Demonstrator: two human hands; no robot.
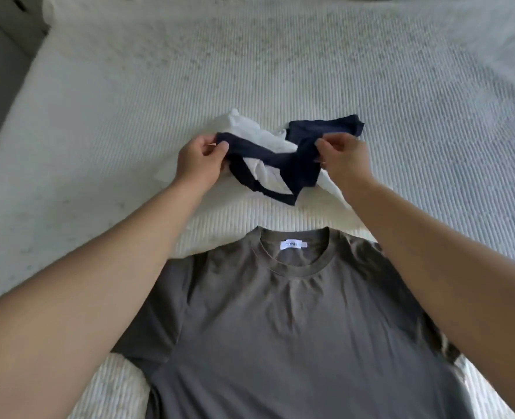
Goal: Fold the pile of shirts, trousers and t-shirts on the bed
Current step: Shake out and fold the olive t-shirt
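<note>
Two hands up over the middle of the bed [280, 71], both on one navy garment [283, 164]. Left hand [197, 160] pinches an edge of the navy fabric between thumb and curled fingers at its left end. Right hand [345, 157] pinches the same garment at its right side, thumb and forefinger pressed on the cloth, other fingers curled. So each grip is closed on the navy garment, none spread.

Navy garment is stretched loosely between the hands, bunched and twisted; a looped hem or strap hangs down below the left hand. Another part of it lies further back right, just behind the right hand. Cannot tell what kind of garment it is.

White garment [256, 140] lies crumpled directly under the navy one, touching it, showing behind and below both hands.

Grey-brown t-shirt [280, 328] lies flat on the bed nearest the person, front up, collar pointing away, white neck label [292, 244] visible inside the collar. Sleeves spread out to both sides, partly hidden by the forearms. Its collar sits near the white garment.

Bed cover is pale with a fine ribbed texture.
</note>
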